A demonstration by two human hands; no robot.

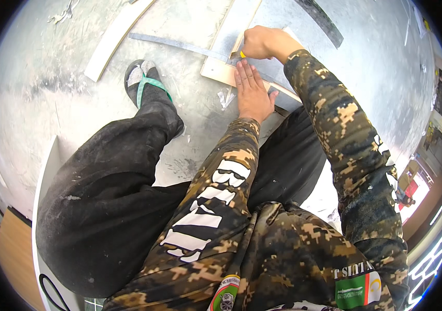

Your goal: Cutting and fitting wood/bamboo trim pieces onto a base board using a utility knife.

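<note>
My right hand (260,43) is closed in a fist around a small yellow tool (242,54) that looks like a utility knife; most of it is hidden by the fingers. Its tip points down at a pale board (218,71) on the floor. Flat on this board and the grey sheet beside it lies my left hand (253,93), its fingers stretched out just short of the tool. A long thin grey strip (171,42) runs from the left up to the board's corner, close to the tool.
A curved-looking cream strip (112,44) lies at the upper left, a dark grey strip (324,23) at the upper right. White scraps (225,99) lie on the floor by my left hand. My left foot in a green-strapped sandal (148,85) rests near the grey strip.
</note>
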